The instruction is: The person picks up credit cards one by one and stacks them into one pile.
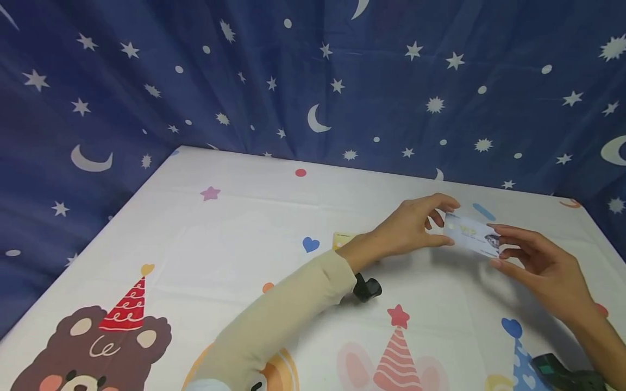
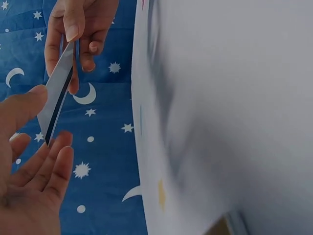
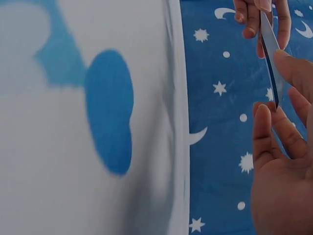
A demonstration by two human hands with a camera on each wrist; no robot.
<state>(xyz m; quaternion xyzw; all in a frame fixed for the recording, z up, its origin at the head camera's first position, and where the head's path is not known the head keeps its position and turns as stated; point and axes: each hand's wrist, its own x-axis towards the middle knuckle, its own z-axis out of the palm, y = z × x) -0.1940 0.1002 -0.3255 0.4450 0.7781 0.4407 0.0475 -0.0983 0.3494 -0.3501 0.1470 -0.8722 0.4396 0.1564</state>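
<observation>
A pale VIP card (image 1: 471, 234), with yellow lettering and a small dark picture at one end, is held up above the right back part of the table. My left hand (image 1: 415, 225) grips its left end, forefinger near the upper corner and thumb near the lower one. At the other end, my right hand (image 1: 543, 266) pinches the card between thumb and fingers. Both wrist views show the card (image 2: 58, 83) nearly edge-on, with a dark stripe along it, spanning the two hands.
A yellow card (image 1: 341, 239) lies on the table, partly hidden behind my left wrist. The white tablecloth (image 1: 254, 228) carries printed bears, party hats and stars. A blue starry curtain (image 1: 274, 108) stands behind the table. Black wrist cameras (image 1: 368, 288) sit under the forearms.
</observation>
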